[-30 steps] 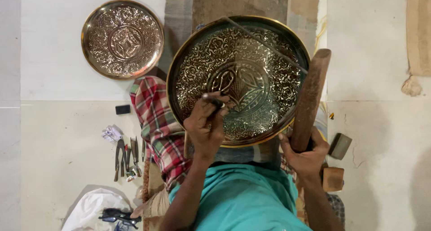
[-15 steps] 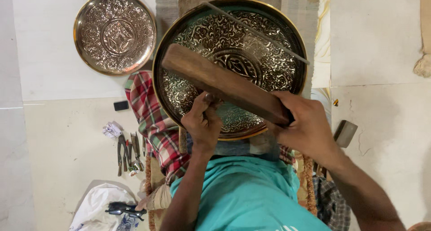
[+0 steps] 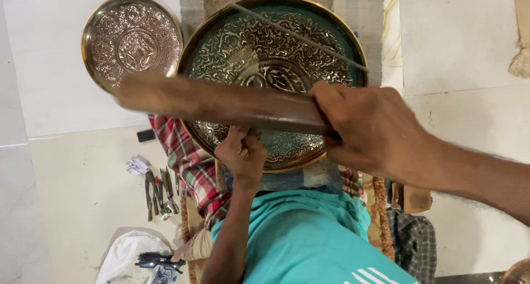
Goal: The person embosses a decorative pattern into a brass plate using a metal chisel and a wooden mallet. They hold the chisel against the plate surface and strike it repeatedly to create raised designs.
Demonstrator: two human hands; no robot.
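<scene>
- The right hand (image 3: 375, 126) is closed tight round one end of a long wooden stick (image 3: 221, 104); the stick lies level across the view, blurred toward its far end, above the big engraved brass tray (image 3: 221, 46).
- The left hand (image 3: 242, 154) sits at the tray's near rim; its fingers are curled in as if pinching a small tool, but what they hold is hidden, so I cannot tell.
- The tray rests tilted against the lap, over a checked cloth (image 3: 185, 157); a thin metal rod (image 3: 298, 35) lies slanted across its upper part.
- A smaller engraved tray (image 3: 132, 41) lies on the floor to the left, well apart; pliers and small tools (image 3: 157, 190) lie on the floor beside the knee.
- Risk, as I judge it: the stick is just above the left knuckles, so a blow off line could hit the fingers; a glancing strike could mar the pattern; the tray, only propped, might slip off the lap; the loose rod could roll off.
</scene>
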